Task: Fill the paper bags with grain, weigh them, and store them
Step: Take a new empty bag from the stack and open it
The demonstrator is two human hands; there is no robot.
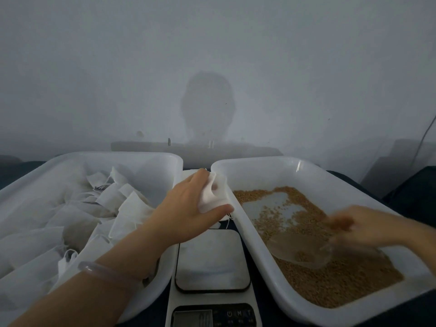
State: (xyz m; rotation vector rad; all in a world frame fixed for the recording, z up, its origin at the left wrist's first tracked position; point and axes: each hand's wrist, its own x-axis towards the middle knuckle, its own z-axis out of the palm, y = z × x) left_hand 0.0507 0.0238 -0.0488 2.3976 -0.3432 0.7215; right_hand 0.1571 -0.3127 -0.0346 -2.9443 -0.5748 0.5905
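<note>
My left hand (188, 208) grips a small white paper bag (213, 197) above the far end of the scale, beside the left rim of the grain tray. My right hand (368, 226), blurred by motion, holds a clear plastic scoop (299, 250) whose mouth lies in the brown grain (330, 279). The grain covers the near and left part of the right white tray (271, 166). A white digital scale (212, 260) with a flat square platform sits between the two trays; nothing lies on the platform.
The left white tray (141, 159) holds several white bags (113, 208) with drawstrings, some filled. A pale wall stands close behind the trays. Dark cloth covers the table around them. A cable hangs at the far right.
</note>
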